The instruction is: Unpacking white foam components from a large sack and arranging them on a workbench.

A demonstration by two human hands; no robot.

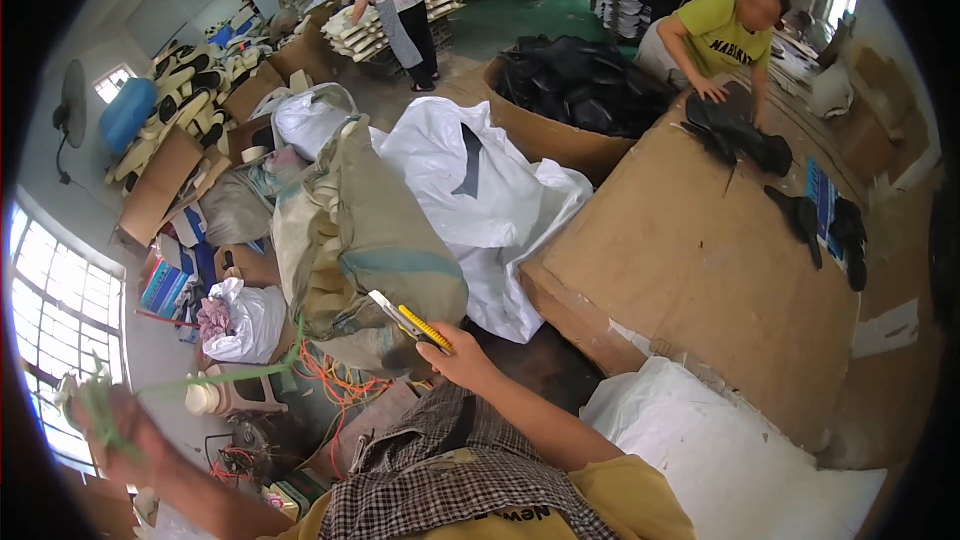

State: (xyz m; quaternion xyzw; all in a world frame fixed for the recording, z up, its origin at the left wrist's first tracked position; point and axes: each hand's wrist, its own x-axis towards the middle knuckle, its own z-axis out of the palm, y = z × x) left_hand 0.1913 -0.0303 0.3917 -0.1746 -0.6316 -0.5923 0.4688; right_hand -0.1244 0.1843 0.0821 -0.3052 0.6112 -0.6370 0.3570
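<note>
While the right hand (462, 358) closes its fingers around a yellow-handled utility knife (408, 320), the blade end points up and left toward the tan woven sack (370, 240) that stands just beyond it, stuffed with pale sole-shaped pieces showing at its open top. Far to the left, the left hand (112, 428) is raised near the window (60, 315) and appears clenched on a green plastic strap (215, 377), which runs taut from that fist across to the lower left side of the sack; the hand is blurred, so the exact grip is hard to read. A white plastic bag (480, 190) lies crumpled just right of the sack, and a large cardboard-covered table (690, 250) fills the right side, where another person in a yellow shirt (722, 35) leans over dark shoe pieces (735, 130) at the far edge. Orange cord (335, 380) tangles on the floor below the sack. Judging from this, the risk lies in the exposed blade so near a strap under tension: if the strap gives suddenly, the knife could jump toward the sack's fabric or the person's own forearm, and the sack, once unbound, could slump and spill its contents.
</note>
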